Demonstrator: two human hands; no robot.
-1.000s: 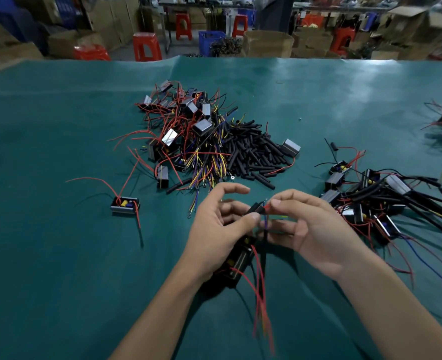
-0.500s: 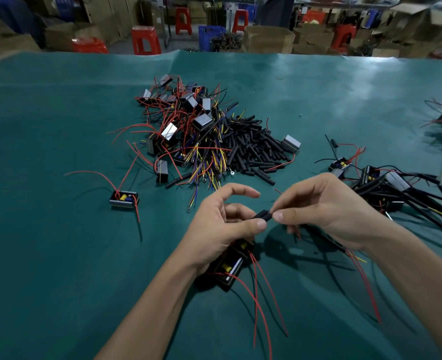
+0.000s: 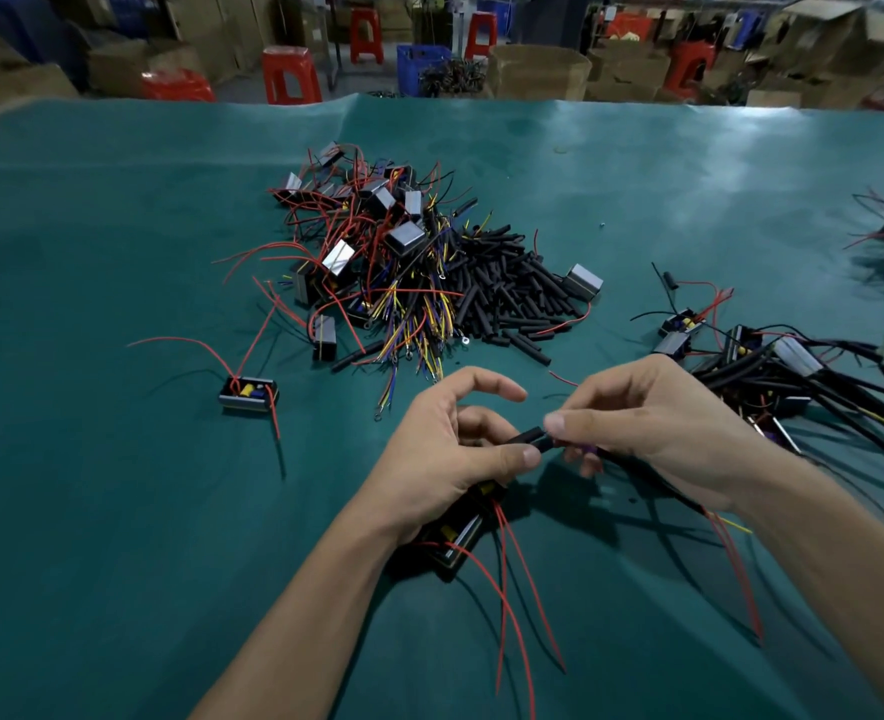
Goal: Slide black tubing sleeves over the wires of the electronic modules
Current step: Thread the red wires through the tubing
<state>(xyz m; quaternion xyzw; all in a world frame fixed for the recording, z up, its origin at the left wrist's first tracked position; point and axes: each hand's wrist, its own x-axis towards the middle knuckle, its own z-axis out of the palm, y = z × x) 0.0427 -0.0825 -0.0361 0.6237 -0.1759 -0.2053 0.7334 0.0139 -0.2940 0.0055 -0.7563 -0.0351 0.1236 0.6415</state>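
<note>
Head view: black sleeve (image 3: 532,440) lies betw. both hands, long axis running left-right, tilted up twd right. Left hand (image 3: 450,454) pinches its near end w/ thumb; right hand (image 3: 653,418) pinches wires entering far end. Module (image 3: 458,537) sits under left palm.

Head view. Two bare forearms enter from the lower edge of frame; no sleeves, cuffs or gloves visible on either.

Left hand (image 3: 445,449): bare, no ring, watch or wristband seen. Thumbnail short and plain, no polish.

Right hand (image 3: 658,423): bare, likewise no ring, watch or band at the wrist. Thumbnail short, pale, unpainted.

Fingers (image 3: 486,379) of both hands slender, nails trimmed close where they show. No tape, plasters or markings visible on hands or forearms. Upper arms and clothing lie outside the frame.
</note>
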